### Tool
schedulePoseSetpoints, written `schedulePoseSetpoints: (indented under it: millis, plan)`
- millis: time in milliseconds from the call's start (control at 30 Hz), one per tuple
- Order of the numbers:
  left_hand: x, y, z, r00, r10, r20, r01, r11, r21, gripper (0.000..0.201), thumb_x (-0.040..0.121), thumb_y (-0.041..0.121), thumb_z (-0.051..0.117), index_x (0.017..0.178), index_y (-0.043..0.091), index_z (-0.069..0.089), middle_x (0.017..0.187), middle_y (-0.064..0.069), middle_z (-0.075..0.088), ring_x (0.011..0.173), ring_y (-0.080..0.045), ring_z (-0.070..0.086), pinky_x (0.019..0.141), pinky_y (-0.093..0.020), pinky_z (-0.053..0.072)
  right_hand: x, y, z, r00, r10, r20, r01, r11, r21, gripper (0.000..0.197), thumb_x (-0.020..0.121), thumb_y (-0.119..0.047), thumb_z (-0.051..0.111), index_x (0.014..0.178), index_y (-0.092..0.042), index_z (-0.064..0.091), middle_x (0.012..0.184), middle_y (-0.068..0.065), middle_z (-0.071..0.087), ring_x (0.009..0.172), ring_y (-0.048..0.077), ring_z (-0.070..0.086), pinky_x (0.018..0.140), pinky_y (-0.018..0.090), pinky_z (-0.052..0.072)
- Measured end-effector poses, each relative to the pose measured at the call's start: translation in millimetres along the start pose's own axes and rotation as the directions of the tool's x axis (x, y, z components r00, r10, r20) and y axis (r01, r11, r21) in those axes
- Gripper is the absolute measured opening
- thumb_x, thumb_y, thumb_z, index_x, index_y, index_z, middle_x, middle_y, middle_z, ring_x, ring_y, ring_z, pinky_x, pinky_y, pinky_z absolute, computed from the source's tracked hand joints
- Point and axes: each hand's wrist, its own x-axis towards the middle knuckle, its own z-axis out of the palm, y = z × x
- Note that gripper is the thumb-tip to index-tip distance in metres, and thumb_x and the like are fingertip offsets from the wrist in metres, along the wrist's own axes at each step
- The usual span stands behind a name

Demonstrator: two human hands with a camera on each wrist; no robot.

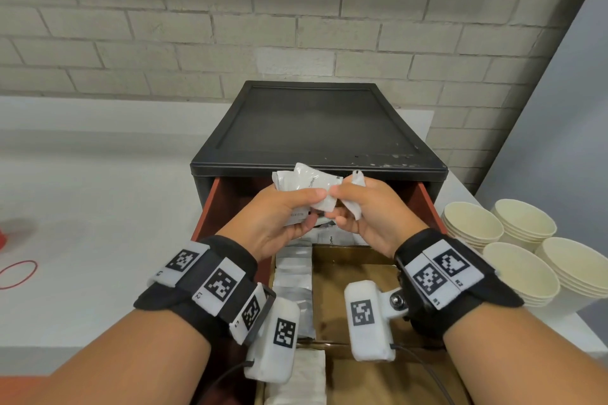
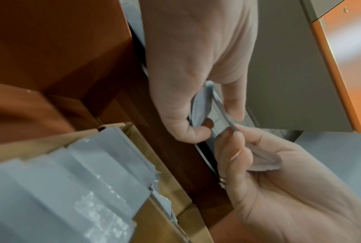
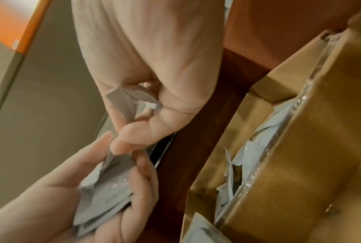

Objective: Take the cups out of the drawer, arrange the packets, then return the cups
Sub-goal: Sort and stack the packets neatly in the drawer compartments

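Note:
Both hands hover over the open drawer (image 1: 214,204) of a black cabinet (image 1: 316,128). My left hand (image 1: 309,207) grips a small bundle of white packets (image 1: 306,182), also seen as the bundle of packets (image 3: 104,189) in the right wrist view. My right hand (image 1: 339,204) pinches a single white packet (image 1: 357,179) beside the bundle; this packet (image 3: 129,98) is crumpled between thumb and fingers. A row of silver-white packets (image 1: 292,276) lies along the drawer's left side, and those packets (image 2: 71,180) show in the left wrist view. Stacks of cream paper cups (image 1: 473,223) stand on the counter to the right of the drawer.
The drawer has red side walls and a tan cardboard tray (image 1: 348,276) with dividers inside. Several cup stacks crowd the counter's right corner (image 1: 519,273). A red rubber band (image 1: 16,273) lies on the white counter at far left. A brick wall stands behind.

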Motion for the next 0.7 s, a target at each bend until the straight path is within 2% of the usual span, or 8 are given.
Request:
schedulePoseSetpoints:
  millis: [133, 200, 267, 367, 467, 533, 600, 700]
  plan:
    - [2.1, 1.1, -1.2, 0.998, 0.053, -0.046, -0.056, 0.996, -0.067, 0.039, 0.087, 0.004, 0.061, 0.126, 0.005, 0.054, 0.116, -0.017, 0.063, 0.096, -0.024, 0.066, 0.069, -0.030, 0.058, -1.0, 5.9, 6.6, 0.997, 0.044, 0.071, -0.026, 0.971, -0.236, 0.014, 0.093, -0.026, 0.055, 0.092, -0.013, 0.060, 0.062, -0.001, 0.053, 0.046, 0.005, 0.046, 0.041, 0.014, 0.040]
    - [2.1, 1.9, -1.0, 0.996, 0.072, -0.051, -0.077, 0.992, -0.097, 0.038, 0.089, 0.003, 0.057, 0.126, 0.005, 0.053, 0.116, -0.016, 0.064, 0.097, -0.023, 0.067, 0.073, -0.032, 0.058, 0.4, 5.1, 6.6, 0.999, 0.039, 0.031, -0.031, 0.971, -0.237, 0.022, 0.094, -0.036, 0.052, 0.093, -0.015, 0.059, 0.059, -0.003, 0.044, 0.044, 0.004, 0.034, 0.039, 0.015, 0.031]
    - [2.4, 2.0, -1.4, 0.994, 0.089, -0.061, -0.096, 0.987, -0.128, 0.039, 0.089, 0.001, 0.054, 0.128, 0.006, 0.051, 0.118, -0.015, 0.064, 0.100, -0.023, 0.065, 0.076, -0.035, 0.057, 1.7, 3.1, 4.7, 0.999, 0.041, -0.016, -0.043, 0.984, -0.171, 0.025, 0.096, -0.038, 0.047, 0.095, -0.016, 0.058, 0.061, -0.003, 0.042, 0.044, 0.005, 0.030, 0.039, 0.015, 0.028]
    - [1.4, 2.3, -1.9, 0.994, 0.099, -0.048, -0.105, 0.983, -0.150, 0.043, 0.090, -0.003, 0.050, 0.130, 0.010, 0.049, 0.121, -0.013, 0.062, 0.101, -0.025, 0.065, 0.077, -0.040, 0.058, 1.7, 1.8, 3.4, 0.997, 0.070, 0.032, -0.067, 0.994, -0.092, 0.026, 0.100, -0.023, 0.040, 0.118, -0.012, 0.054, 0.071, 0.002, 0.048, 0.050, 0.007, 0.034, 0.040, 0.016, 0.034]
    - [-0.2, 2.7, -1.7, 0.995, 0.093, -0.023, -0.096, 0.981, -0.167, 0.041, 0.091, -0.005, 0.046, 0.128, 0.013, 0.049, 0.123, -0.015, 0.060, 0.105, -0.032, 0.063, 0.087, -0.049, 0.054, 1.8, 3.0, 4.0, 0.989, 0.079, 0.123, -0.058, 0.985, -0.163, 0.033, 0.098, -0.004, 0.040, 0.129, -0.012, 0.048, 0.087, 0.006, 0.055, 0.055, 0.008, 0.041, 0.046, 0.019, 0.041]
    - [0.2, 2.9, -2.1, 0.996, 0.092, -0.012, -0.093, 0.983, -0.160, 0.040, 0.092, -0.003, 0.046, 0.128, 0.014, 0.049, 0.125, -0.016, 0.060, 0.108, -0.034, 0.062, 0.092, -0.053, 0.050, 2.0, 3.2, 3.4, 0.991, 0.050, 0.127, -0.020, 0.973, -0.229, 0.037, 0.095, 0.000, 0.044, 0.129, -0.014, 0.046, 0.096, 0.006, 0.058, 0.057, 0.008, 0.046, 0.049, 0.018, 0.043]
    - [0.3, 3.0, -2.0, 0.996, 0.090, -0.004, -0.090, 0.987, -0.135, 0.042, 0.092, -0.001, 0.047, 0.131, 0.014, 0.047, 0.126, -0.014, 0.060, 0.109, -0.033, 0.062, 0.092, -0.052, 0.051, 1.8, 3.0, 1.7, 0.992, 0.002, 0.124, 0.032, 0.962, -0.273, 0.037, 0.091, 0.001, 0.053, 0.124, -0.015, 0.048, 0.098, 0.007, 0.064, 0.060, 0.008, 0.050, 0.048, 0.016, 0.042]
    - [-1.8, 3.2, -0.6, 0.996, 0.084, 0.029, -0.080, 0.991, -0.105, 0.041, 0.092, 0.002, 0.048, 0.131, 0.015, 0.048, 0.122, -0.012, 0.061, 0.110, -0.032, 0.060, 0.088, -0.049, 0.053, 2.3, 2.6, 0.1, 0.994, -0.047, 0.103, 0.081, 0.933, -0.351, 0.030, 0.083, -0.002, 0.064, 0.108, -0.016, 0.055, 0.103, 0.010, 0.068, 0.076, 0.018, 0.058, 0.052, 0.017, 0.042]
